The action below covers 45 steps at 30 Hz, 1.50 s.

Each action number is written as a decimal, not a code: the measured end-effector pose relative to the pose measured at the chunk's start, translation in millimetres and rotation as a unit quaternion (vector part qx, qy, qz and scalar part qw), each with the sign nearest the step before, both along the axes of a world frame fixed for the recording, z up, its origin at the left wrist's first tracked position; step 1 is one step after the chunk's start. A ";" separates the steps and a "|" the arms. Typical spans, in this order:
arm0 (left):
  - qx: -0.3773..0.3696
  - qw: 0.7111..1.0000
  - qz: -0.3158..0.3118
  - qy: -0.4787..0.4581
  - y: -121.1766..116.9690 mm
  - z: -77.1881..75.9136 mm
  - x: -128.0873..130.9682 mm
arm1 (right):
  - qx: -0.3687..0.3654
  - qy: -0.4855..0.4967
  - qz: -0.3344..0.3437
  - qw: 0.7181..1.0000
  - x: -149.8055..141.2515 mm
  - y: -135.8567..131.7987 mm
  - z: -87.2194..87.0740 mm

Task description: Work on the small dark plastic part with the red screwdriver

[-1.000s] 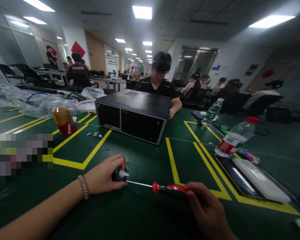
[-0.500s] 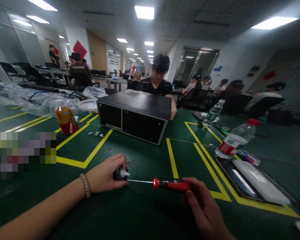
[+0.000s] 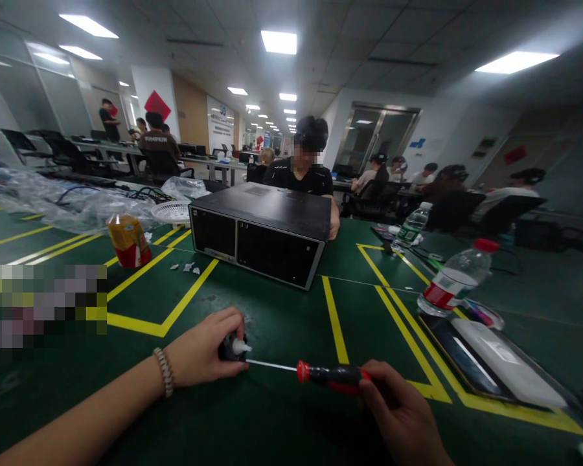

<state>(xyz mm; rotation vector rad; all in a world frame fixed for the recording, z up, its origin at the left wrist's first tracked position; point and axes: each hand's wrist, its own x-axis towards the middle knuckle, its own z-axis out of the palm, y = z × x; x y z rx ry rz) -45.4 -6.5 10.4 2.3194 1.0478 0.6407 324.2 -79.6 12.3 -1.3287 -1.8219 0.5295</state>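
Observation:
My left hand (image 3: 206, 346), with a beaded bracelet on the wrist, is closed around a small black part with a white shaft (image 3: 241, 347) sticking out to the right. The fingers cover most of this part, so its kind cannot be made out. My right hand (image 3: 401, 408) grips the rear end of a red and black screwdriver (image 3: 328, 375) between thumb and fingers. Its metal blade lies almost level, pointing left. The tip meets the lower right side of the black part, beside my left thumb; the exact contact point is hidden.
A black computer case (image 3: 262, 207) lies ahead on the green table (image 3: 282, 310). Another person sits behind it, one hand at its right side. Bottles (image 3: 459, 275), a phone (image 3: 466, 359) and a white slab stand right; a yellow-red drink container (image 3: 129, 241) and plastic wrap (image 3: 78, 207) lie left.
The screwdriver handle has turned about its length: more black and less red faces me. Both hands keep their grips and places. The whole view has shifted slightly.

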 end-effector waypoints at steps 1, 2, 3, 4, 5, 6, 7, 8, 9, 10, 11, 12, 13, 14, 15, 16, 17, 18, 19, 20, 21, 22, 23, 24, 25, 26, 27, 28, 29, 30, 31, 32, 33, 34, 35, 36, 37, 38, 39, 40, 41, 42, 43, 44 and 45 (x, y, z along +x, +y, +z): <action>0.002 1.000 -0.001 0.000 0.2 -0.3 0.1 | 0.008 -0.004 -0.002 1.000 0.3 0.2 0.0; 0.004 1.000 -0.002 0.000 0.3 -0.6 0.3 | 0.015 -0.005 -0.005 1.000 0.6 0.4 -0.3; 0.005 1.000 -0.002 0.001 0.3 -0.8 0.5 | 0.019 -0.004 -0.007 1.000 1.0 0.4 -0.9; 0.006 1.000 -0.001 0.001 0.3 -0.9 0.8 | 0.022 -0.001 -0.007 1.000 1.5 0.3 -1.6; 0.005 1.000 0.000 0.002 0.2 -0.9 1.0 | 0.025 0.002 -0.006 1.000 2.0 0.0 -2.4; 0.004 1.000 0.001 0.003 0.1 -0.8 1.3 | 0.028 0.005 -0.004 1.000 2.4 -0.5 -3.2; 0.003 1.000 0.001 0.003 0.0 -0.9 1.5 | 0.029 0.009 -0.002 1.000 2.6 -1.0 -4.0; 0.003 1.000 0.001 0.003 -0.1 -1.0 1.6 | 0.027 0.013 0.000 1.000 2.6 -1.6 -4.7; 0.005 1.000 -0.001 0.001 0.0 -1.4 1.6 | 0.023 0.021 0.001 1.000 2.4 -2.3 -5.4; 0.008 1.000 -0.002 -0.001 0.1 -1.9 1.5 | 0.018 0.034 -0.002 0.999 2.0 -2.8 -6.0; 0.011 1.000 -0.003 -0.003 0.4 -2.5 1.4 | 0.010 0.049 -0.006 0.999 1.4 -3.3 -6.5; 0.013 1.000 -0.003 -0.003 0.7 -3.2 1.1 | 0.004 0.063 -0.010 0.998 0.9 -3.7 -7.1; 0.013 1.000 -0.004 -0.003 1.1 -3.8 0.9 | -0.002 0.074 -0.014 0.997 0.3 -3.9 -7.5; 0.012 1.000 -0.004 -0.002 1.4 -4.4 0.6 | -0.007 0.082 -0.017 0.996 -0.2 -4.0 -7.9; 0.010 1.000 -0.005 -0.001 1.7 -4.7 0.3 | -0.012 0.086 -0.019 0.996 -0.7 -4.0 -8.1; 0.007 1.000 -0.005 0.000 1.8 -4.9 0.2 | -0.018 0.087 -0.019 0.996 -1.1 -3.9 -8.2; 0.006 1.000 -0.005 0.000 1.8 -4.9 0.1 | -0.023 0.088 -0.018 0.996 -1.4 -3.8 -8.2; 0.006 1.000 -0.004 -0.002 1.7 -4.8 0.0 | -0.028 0.087 -0.016 0.996 -1.6 -3.6 -8.0; 0.006 1.000 -0.003 -0.002 1.5 -4.4 0.1 | -0.030 0.086 -0.014 0.996 -1.9 -3.5 -7.7; 0.007 1.000 -0.002 -0.002 1.2 -4.0 0.2 | -0.031 0.084 -0.013 0.996 -2.0 -3.4 -7.3; 0.007 1.000 0.000 -0.002 0.8 -3.5 0.3 | -0.033 0.081 -0.012 0.996 -2.2 -3.3 -7.0; 0.007 1.000 0.001 -0.001 0.4 -2.9 0.5 | -0.034 0.079 -0.010 0.996 -2.2 -3.4 -6.8; 0.006 1.000 0.002 0.000 0.0 -2.3 0.6 | -0.034 0.080 -0.007 0.996 -2.3 -3.5 -6.7; 0.004 1.000 0.002 0.001 -0.3 -1.7 0.7 | -0.033 0.082 -0.003 0.996 -2.3 -3.9 -6.7; 0.003 1.000 0.002 0.002 -0.4 -1.1 0.8 | -0.031 0.087 0.002 0.996 -2.4 -4.4 -6.8; 0.002 1.000 0.002 0.002 -0.5 -0.6 0.8 | -0.025 0.091 0.006 0.995 -2.5 -5.1 -6.9; 0.001 1.000 0.000 0.003 -0.5 -0.1 0.8 | -0.018 0.096 0.006 0.995 -2.7 -5.9 -7.0; 0.000 1.000 -0.001 0.005 -0.4 0.2 0.8 | -0.012 0.099 0.003 0.995 -3.0 -6.7 -6.9; 0.000 1.000 -0.001 0.006 -0.4 0.5 0.7 | -0.008 0.101 -0.002 0.995 -3.3 -7.5 -6.5; -0.001 1.000 -0.001 0.007 -0.3 0.5 0.6 | -0.010 0.099 -0.004 0.995 -3.8 -8.2 -5.9; -0.002 1.000 -0.001 0.007 -0.2 0.5 0.5 | -0.016 0.097 -0.003 0.995 -4.5 -9.0 -5.1; -0.003 1.000 -0.001 0.007 -0.2 0.3 0.4 | -0.024 0.096 -0.002 0.995 -5.3 -9.7 -4.2; -0.003 1.000 0.000 0.006 -0.2 0.0 0.3 | -0.041 0.096 0.012 0.994 -6.4 -10.4 -3.2; -0.003 1.000 0.001 0.006 -0.3 -0.4 0.2 | -0.044 0.109 0.002 0.993 -7.6 -11.1 -2.4; -0.004 1.000 0.001 0.006 -0.3 -0.7 0.2 | -0.049 0.122 -0.007 0.991 -8.7 -11.7 -1.8; -0.004 1.000 0.002 0.007 -0.4 -1.1 0.2 | -0.056 0.132 -0.013 0.990 -9.8 -12.1 -1.5; -0.004 1.000 0.003 0.007 -0.4 -1.4 0.3 | -0.062 0.139 -0.020 0.988 -10.5 -12.2 -1.5; -0.003 1.000 0.004 0.007 -0.5 -1.6 0.5 | -0.069 0.141 -0.022 0.987 -10.7 -11.9 -1.9; -0.002 1.000 0.005 0.008 -0.5 -1.8 0.7 | -0.075 0.139 -0.020 0.987 -10.4 -11.2 -2.6; -0.002 1.000 0.005 0.008 -0.4 -1.9 0.9 | -0.082 0.134 -0.012 0.988 -9.6 -10.2 -3.6; -0.001 1.000 0.006 0.009 -0.2 -2.0 1.2 | -0.088 0.127 -0.004 0.988 -8.4 -8.9 -4.7; -0.002 1.000 0.007 0.010 0.0 -2.0 1.4 | -0.093 0.121 0.001 0.988 -7.0 -7.6 -5.7; -0.002 1.000 0.007 0.010 0.2 -2.0 1.6 | -0.099 0.114 0.010 0.989 -5.7 -6.4 -6.5; -0.003 1.000 0.008 0.010 0.5 -1.9 1.7 | -0.099 0.110 -0.001 0.989 -4.6 -5.5 -6.9; -0.004 1.000 0.008 0.010 0.7 -1.6 1.7 | -0.098 0.102 -0.008 0.990 -3.8 -4.9 -6.7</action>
